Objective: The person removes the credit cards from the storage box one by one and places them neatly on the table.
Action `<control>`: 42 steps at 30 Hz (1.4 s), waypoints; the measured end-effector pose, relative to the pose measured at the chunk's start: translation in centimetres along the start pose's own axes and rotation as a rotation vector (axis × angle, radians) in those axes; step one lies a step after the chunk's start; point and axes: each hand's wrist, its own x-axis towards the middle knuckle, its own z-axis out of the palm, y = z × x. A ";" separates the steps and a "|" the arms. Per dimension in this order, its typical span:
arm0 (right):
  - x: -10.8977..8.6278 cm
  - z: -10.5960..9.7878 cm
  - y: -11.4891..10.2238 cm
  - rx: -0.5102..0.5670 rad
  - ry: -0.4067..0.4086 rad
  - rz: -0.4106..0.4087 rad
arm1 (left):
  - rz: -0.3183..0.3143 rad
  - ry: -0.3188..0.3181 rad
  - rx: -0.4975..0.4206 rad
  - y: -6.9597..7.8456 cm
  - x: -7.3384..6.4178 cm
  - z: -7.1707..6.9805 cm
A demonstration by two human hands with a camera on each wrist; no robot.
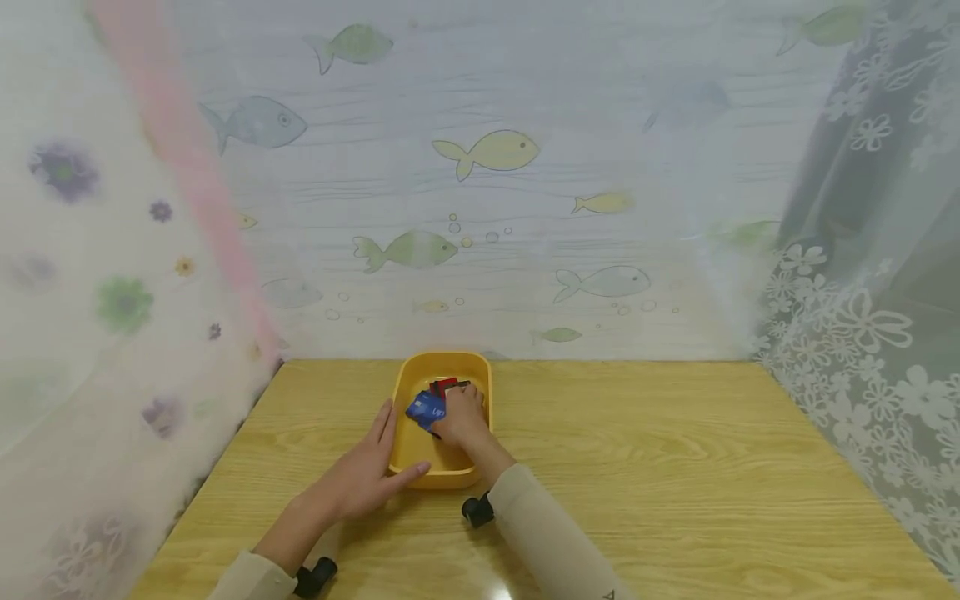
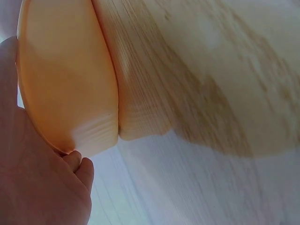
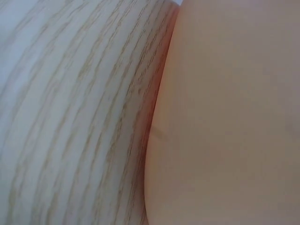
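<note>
A yellow plastic bin (image 1: 427, 477) stands on the wooden table. Against its left side rests my left hand (image 1: 356, 477), fingers straight along the wall and thumb on the front rim. The left wrist view shows that hand (image 2: 42, 173) at the rim. Inside the bin, my right hand (image 1: 461, 418) pinches a blue card (image 1: 426, 408) marked "VIP". A red card (image 1: 444, 385) with a dark edge lies just beyond it, partly covered by the fingers. How many cards are stacked there is hidden. Only the bin's outer wall (image 3: 220, 117) and table show in the right wrist view.
The wooden table (image 1: 637, 467) extends to both sides of the bin. Behind it hangs a fish-print curtain (image 1: 495, 275). Floral fabric (image 1: 120, 358) borders the left, and white flowered lace (image 1: 862, 333) the right. Black wrist devices (image 1: 477, 510) sit under the forearms.
</note>
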 end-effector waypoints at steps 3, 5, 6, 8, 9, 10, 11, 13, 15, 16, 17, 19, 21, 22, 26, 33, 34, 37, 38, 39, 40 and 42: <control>0.2 0.2 0.1 0.022 -0.009 -0.001 | 0.001 -0.002 -0.002 0.1 -0.1 0.0; 0.2 0.2 0.2 0.061 -0.013 -0.001 | 0.001 -0.006 -0.004 0.1 -0.1 -0.1; 0.1 0.2 0.1 0.088 -0.016 0.001 | 0.000 -0.009 -0.004 0.2 -0.2 -0.1; 0.0 0.0 0.0 0.148 -0.015 0.001 | 0.000 -0.014 -0.005 0.2 -0.2 -0.2; -0.1 -0.1 0.0 0.178 -0.011 -0.001 | 0.000 -0.013 -0.006 0.2 -0.2 -0.3; -0.1 -0.2 -0.1 0.207 -0.007 -0.001 | -0.001 -0.014 -0.008 0.2 -0.2 -0.3; -0.2 -0.3 -0.1 0.236 -0.001 -0.004 | -0.001 -0.015 -0.009 0.2 -0.2 -0.3; -0.3 -0.5 -0.2 0.270 0.019 -0.020 | 0.002 -0.013 -0.008 0.2 -0.1 -0.3; -0.3 -0.7 -0.2 0.294 0.038 -0.036 | 0.005 -0.011 -0.005 0.1 -0.1 -0.3; -0.4 -0.7 -0.2 0.304 0.046 -0.041 | 0.006 -0.012 -0.005 0.1 0.0 -0.3; -0.3 -0.7 -0.2 0.309 0.059 -0.050 | 0.008 -0.011 -0.003 0.1 0.0 -0.3; -0.3 -0.7 -0.2 0.320 0.080 -0.059 | 0.010 -0.012 -0.002 0.2 0.0 -0.3; -0.3 -0.7 -0.3 0.330 0.110 -0.065 | 0.009 -0.015 -0.006 0.2 0.0 -0.4; -0.3 -0.6 -0.3 0.334 0.126 -0.069 | 0.008 -0.016 -0.007 0.2 0.0 -0.4; -0.3 -0.6 -0.4 0.335 0.173 -0.088 | 0.008 -0.019 -0.017 0.3 -0.1 -0.5; -0.2 -0.7 -0.7 0.331 0.171 -0.119 | 0.007 -0.010 -0.008 0.0 0.1 -0.5; -0.2 -0.7 -0.7 0.328 0.169 -0.116 | 0.006 -0.010 -0.009 0.0 0.1 -0.5; -0.2 -0.7 -0.6 0.329 0.181 -0.112 | 0.001 -0.019 -0.015 0.0 0.1 -0.3; -0.2 -0.6 -0.5 0.336 0.182 -0.106 | 0.000 -0.021 -0.016 0.0 0.1 -0.3; -0.3 -0.6 -0.5 0.347 0.182 -0.103 | -0.001 -0.025 -0.015 0.0 0.1 -0.2; -0.3 -0.6 -0.4 0.360 0.177 -0.100 | -0.004 -0.027 -0.015 0.0 0.1 -0.2; -0.3 -0.7 -0.4 0.387 0.177 -0.106 | -0.005 -0.027 -0.011 -0.1 0.1 -0.2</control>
